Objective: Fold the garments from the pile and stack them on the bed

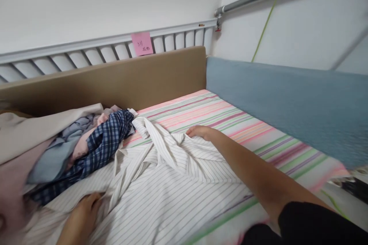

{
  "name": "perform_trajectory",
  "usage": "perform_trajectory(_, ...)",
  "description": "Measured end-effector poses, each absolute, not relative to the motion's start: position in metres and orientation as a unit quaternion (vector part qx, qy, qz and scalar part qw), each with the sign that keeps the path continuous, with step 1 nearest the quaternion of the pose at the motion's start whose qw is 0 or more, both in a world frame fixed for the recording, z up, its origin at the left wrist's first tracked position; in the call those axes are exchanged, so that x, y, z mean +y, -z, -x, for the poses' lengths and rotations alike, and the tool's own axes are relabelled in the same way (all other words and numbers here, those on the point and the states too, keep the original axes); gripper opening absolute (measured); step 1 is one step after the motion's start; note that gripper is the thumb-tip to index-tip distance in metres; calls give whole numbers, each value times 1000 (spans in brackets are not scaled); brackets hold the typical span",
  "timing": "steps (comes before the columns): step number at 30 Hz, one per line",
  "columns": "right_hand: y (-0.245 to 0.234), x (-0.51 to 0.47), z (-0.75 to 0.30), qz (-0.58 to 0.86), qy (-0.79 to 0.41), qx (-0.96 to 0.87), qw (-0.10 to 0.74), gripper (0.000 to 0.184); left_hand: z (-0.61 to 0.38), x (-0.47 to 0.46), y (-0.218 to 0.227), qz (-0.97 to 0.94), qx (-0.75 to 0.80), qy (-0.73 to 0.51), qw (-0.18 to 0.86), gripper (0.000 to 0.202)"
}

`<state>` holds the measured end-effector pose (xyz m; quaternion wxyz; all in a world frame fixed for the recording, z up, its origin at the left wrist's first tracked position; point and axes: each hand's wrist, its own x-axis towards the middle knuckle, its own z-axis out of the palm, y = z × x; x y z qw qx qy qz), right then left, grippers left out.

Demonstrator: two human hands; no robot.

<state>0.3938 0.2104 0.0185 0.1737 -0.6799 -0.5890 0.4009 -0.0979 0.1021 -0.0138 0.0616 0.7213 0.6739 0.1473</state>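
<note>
Right hand [199, 132], just off the center of the view toward 5 o'clock, pinches the far edge of a white garment [169, 195] with thin dark stripes, fingers pointing toward 9 o'clock and folds running from the grip. Left hand [83, 214], between 7 and 8 o'clock, is curled at the near side of the same garment; the blur and the angle leave it impossible to tell whether its fingers are closed on the fabric. The garment lies loosely bunched across the 6 and 7 o'clock positions, over a sheet [247, 126] striped in pink, green and purple that shows bare from the center to 4 o'clock. A black sleeve [307, 222] covers the upper part of the right arm at 4 o'clock.

Touching the garment between 8 and 9 o'clock is a heap of clothes, with a blue plaid cloth [107, 138] nearest, then pink, gray-blue and beige pieces [43, 128]. A brown board [169, 76] stands behind them from 9 to 12 o'clock, meeting a blue panel [273, 95] that reaches toward 3 o'clock. Above the board, a pink note [142, 44] hangs at 11 o'clock against a white radiator [79, 59].
</note>
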Motion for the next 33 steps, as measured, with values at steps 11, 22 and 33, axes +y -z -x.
perform_trajectory(11, -19, 212, -395, 738, -135, -604, 270, 43, 32, 235, -166, -679, 708, -136, -137, 54)
perform_trajectory(22, -13, 230, -358, 706, -79, -663, 237, 32, -41, 259, -85, -790, 568, -208, -104, 45)
perform_trajectory(33, -46, 259, -244, 727, -205, -614, 231, 21, 92, 7, 47, -703, 711, -29, -11, 46)
